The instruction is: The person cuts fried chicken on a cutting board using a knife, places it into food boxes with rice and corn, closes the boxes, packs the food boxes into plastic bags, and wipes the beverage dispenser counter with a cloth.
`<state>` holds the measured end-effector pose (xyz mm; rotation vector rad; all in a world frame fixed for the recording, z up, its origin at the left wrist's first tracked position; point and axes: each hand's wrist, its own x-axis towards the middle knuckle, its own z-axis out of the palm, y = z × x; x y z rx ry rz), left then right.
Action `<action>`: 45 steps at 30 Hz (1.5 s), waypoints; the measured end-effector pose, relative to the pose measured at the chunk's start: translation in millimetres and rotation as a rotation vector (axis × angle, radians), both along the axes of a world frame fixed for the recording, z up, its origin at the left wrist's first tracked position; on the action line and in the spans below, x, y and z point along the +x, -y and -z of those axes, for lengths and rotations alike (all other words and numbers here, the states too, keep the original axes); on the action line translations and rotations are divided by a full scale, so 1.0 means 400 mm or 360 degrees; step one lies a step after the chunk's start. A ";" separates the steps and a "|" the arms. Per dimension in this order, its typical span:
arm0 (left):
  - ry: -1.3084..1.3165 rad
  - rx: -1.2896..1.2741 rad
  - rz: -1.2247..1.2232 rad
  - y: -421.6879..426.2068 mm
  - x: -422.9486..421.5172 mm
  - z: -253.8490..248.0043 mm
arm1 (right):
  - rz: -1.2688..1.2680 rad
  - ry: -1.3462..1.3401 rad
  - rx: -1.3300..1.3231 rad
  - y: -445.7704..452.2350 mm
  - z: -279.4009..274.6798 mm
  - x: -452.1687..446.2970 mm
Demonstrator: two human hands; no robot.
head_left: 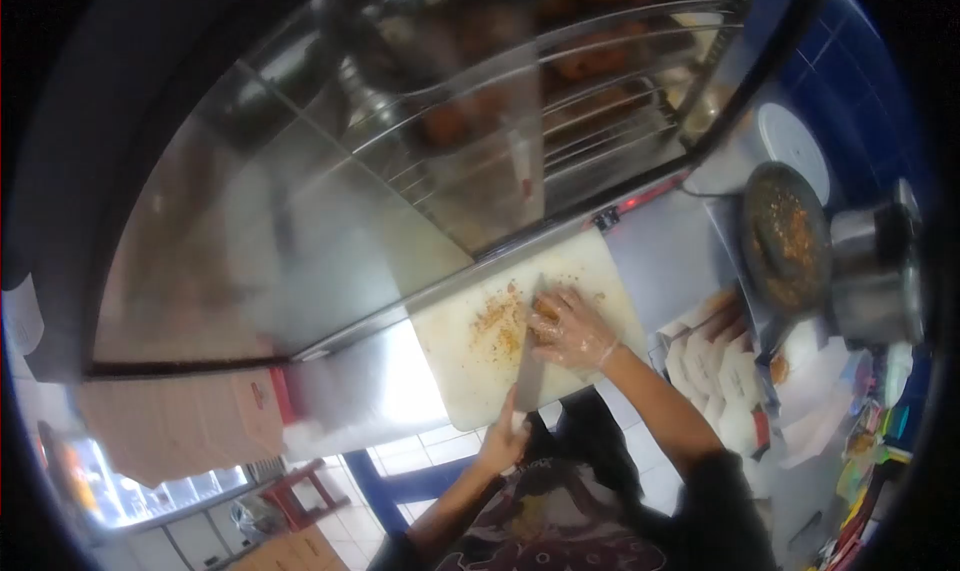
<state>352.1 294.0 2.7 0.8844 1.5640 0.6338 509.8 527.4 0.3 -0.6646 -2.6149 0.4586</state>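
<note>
A white cutting board [465, 381] lies on the metal counter, with brown crumbs [497, 328] scattered over its middle. My left hand [503, 443] is closed round the handle of a knife [531, 379], at the board's near edge. The blade points away from me across the board, beside my right hand. In a clear glove, my right hand [573, 333] presses down on a browned piece of food [546, 308], its fingers bent over it. Most of that piece is hidden under the fingers.
Beyond the board stands a glass display case [330, 231] with wire racks of fried food. To the right are a dark stone mortar [787, 236], a metal pot [875, 276] and stacked paper boxes [715, 371]. Folded cardboard [180, 421] is at the left.
</note>
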 end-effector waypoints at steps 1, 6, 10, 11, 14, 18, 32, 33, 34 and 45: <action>0.0068 0.0043 0.0029 -0.009 0.017 0.004 | -0.0021 0.0007 -0.0002 0.009 0.022 -0.011; 0.0252 0.0019 0.0022 -0.080 0.072 -0.101 | 0.0769 -0.0528 -0.0259 0.064 0.032 -0.050; 0.0395 -0.0104 -0.0002 -0.146 0.073 -0.299 | 0.1146 -0.1457 -0.0919 0.057 -0.042 -0.098; 0.0458 -0.0140 0.0011 -0.158 0.071 -0.348 | 0.1308 -0.1828 -0.1394 0.047 -0.077 -0.095; 0.0499 -0.0169 0.0002 -0.174 0.067 -0.438 | 0.1128 -0.2676 -0.2234 0.023 -0.086 -0.066; 0.0193 -0.0086 -0.0009 -0.120 0.042 -0.449 | 0.0212 -0.3485 -0.2745 0.025 -0.045 -0.017; -0.0312 0.0510 0.0545 -0.139 0.025 -0.223 | 0.1298 -0.3704 -0.0458 0.442 -0.402 0.991; -0.0306 0.0525 0.0548 -0.145 0.030 -0.221 | 0.1285 -0.3703 -0.0442 0.458 -0.367 1.054; -0.0210 0.0464 0.0548 -0.151 0.034 -0.217 | 0.1399 -0.3522 -0.0658 0.468 -0.316 1.121; -0.0326 0.0487 0.0545 -0.169 0.068 -0.245 | 0.2968 -0.2667 -0.0748 0.424 -0.031 1.244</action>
